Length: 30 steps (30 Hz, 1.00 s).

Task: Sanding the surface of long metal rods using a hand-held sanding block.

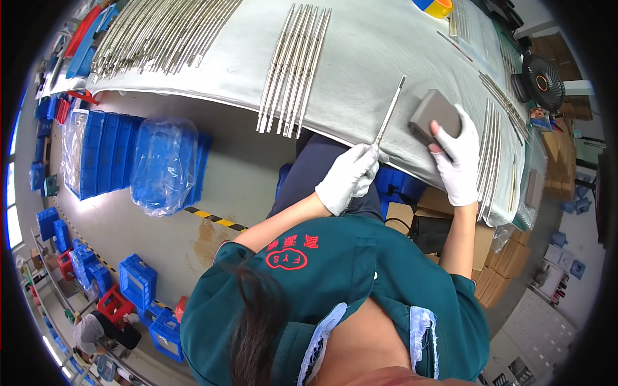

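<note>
My left hand (351, 178), in a white glove, is closed around the lower end of a slim metal rod (391, 112). The rod tilts up and to the right over the table's front edge, with its thin tip free. In my right hand (458, 157) is a grey-brown rectangular block (432, 114) that looks like a sanding sponge. Bare thumb and fingertips show through that glove as they grip it. Block and rod are apart. Left of them, several metal rods (293, 71) lie side by side, and more rods (490, 154) lie right of my right hand.
The table (367, 38) has a pale cloth cover. A large row of rods (161, 35) fills its far left. A black fan (544, 82) stands at the right. Blue crates (106, 154) and a plastic-wrapped crate (164, 167) are on the floor at left; a person (96, 331) is lower left.
</note>
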{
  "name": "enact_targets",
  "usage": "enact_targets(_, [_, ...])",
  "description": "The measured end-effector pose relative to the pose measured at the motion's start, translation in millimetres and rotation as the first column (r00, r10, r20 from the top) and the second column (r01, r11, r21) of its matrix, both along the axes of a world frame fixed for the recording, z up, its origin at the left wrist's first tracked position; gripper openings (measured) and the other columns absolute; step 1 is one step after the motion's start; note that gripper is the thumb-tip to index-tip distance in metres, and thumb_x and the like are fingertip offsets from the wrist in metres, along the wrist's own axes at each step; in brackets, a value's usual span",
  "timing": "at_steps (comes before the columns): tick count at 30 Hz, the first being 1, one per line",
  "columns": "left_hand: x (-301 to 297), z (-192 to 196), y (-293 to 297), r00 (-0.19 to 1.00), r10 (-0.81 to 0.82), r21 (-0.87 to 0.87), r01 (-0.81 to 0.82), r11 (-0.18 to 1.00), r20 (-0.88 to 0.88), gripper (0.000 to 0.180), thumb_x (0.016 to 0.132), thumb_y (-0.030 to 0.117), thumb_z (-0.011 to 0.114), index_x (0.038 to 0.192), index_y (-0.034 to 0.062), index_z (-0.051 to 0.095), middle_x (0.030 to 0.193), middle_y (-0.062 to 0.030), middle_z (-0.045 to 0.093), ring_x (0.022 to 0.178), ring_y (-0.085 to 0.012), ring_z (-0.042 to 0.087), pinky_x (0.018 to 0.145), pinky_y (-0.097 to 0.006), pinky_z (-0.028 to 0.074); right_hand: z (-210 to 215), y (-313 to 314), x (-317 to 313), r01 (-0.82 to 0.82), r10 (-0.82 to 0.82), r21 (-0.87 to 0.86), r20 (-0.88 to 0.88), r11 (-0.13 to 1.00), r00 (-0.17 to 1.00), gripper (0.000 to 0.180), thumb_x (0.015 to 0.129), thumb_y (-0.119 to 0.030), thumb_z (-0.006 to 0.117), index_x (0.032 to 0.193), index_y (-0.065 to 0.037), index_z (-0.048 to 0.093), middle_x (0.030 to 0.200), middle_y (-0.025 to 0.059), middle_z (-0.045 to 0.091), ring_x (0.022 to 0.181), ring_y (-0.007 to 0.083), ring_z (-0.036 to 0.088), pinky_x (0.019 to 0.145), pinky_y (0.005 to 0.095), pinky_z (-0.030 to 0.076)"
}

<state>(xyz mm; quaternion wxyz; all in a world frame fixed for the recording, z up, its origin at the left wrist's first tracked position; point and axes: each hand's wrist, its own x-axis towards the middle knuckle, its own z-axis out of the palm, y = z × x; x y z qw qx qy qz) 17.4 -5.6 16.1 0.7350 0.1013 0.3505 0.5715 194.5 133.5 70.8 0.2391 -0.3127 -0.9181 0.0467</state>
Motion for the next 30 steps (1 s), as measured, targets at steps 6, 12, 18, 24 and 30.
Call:
enact_targets(6, [5, 1, 5, 0.999, -0.036, -0.074, 0.035, 0.997, -0.009, 0.030, 0.095, 0.031, 0.049, 0.096, 0.0014, 0.057, 0.065, 0.0043, 0.041, 0.043, -0.0001, 0.029, 0.038, -0.017, 0.023, 3, 3, -15, 0.053, -0.057, 0.028, 0.150, 0.998, 0.987, 0.049, 0.070, -0.029, 0.072, 0.116, -0.017, 0.062, 0.131, 0.0227, 0.044, 0.116, 0.0401, 0.045, 0.098, 0.0443, 0.036])
enact_targets(12, [3, 26, 7, 0.935, -0.212, -0.027, 0.213, 0.977, -0.283, 0.029, 0.094, 0.032, 0.050, 0.095, 0.0043, 0.060, 0.062, 0.0047, 0.046, 0.046, -0.0007, 0.036, 0.041, -0.017, 0.029, 18, -35, -21, 0.006, -0.014, -0.208, -0.037, 0.978, 0.999, 0.039, 0.075, -0.024, 0.068, 0.109, -0.006, 0.063, 0.118, 0.0149, 0.056, 0.105, 0.0322, 0.054, 0.090, 0.0393, 0.042])
enact_targets(18, [6, 20, 7, 0.856, -0.399, 0.101, 0.452, 0.886, -0.328, 0.028, 0.092, 0.029, 0.053, 0.103, 0.0035, 0.061, 0.064, 0.0011, 0.056, 0.044, -0.0032, 0.046, 0.041, -0.017, 0.038, 31, -55, -21, 0.024, -0.291, -0.776, -0.208, 0.630, 0.934, 0.023, 0.093, -0.023, 0.051, 0.094, -0.003, 0.062, 0.072, 0.0057, 0.063, 0.063, 0.0116, 0.058, 0.059, 0.0237, 0.045])
enact_targets(24, [-18, 9, -7, 0.899, -0.201, 0.209, 0.299, 0.931, -0.389, 0.044, 0.093, 0.039, 0.048, 0.105, -0.0024, 0.059, 0.073, -0.0063, 0.059, 0.053, -0.0092, 0.055, 0.048, -0.021, 0.046, 14, 36, 55, 0.200, -0.621, -0.730, -0.367, 0.654, 0.692, 0.034, 0.095, -0.036, 0.045, 0.094, -0.004, 0.057, 0.062, 0.0025, 0.058, 0.054, 0.0075, 0.050, 0.053, 0.0229, 0.039])
enact_targets(30, [-51, -6, -16, 0.916, 0.263, 0.052, -0.260, 0.964, -0.302, 0.054, 0.095, 0.049, 0.037, 0.092, -0.0012, 0.058, 0.065, -0.0038, 0.053, 0.046, -0.0081, 0.050, 0.040, -0.019, 0.042, 2, 43, 43, 0.766, -0.676, -0.203, 0.371, 0.610, 0.637, 0.033, 0.090, -0.033, 0.052, 0.116, -0.014, 0.058, 0.083, 0.0109, 0.065, 0.082, 0.0267, 0.064, 0.077, 0.0341, 0.047])
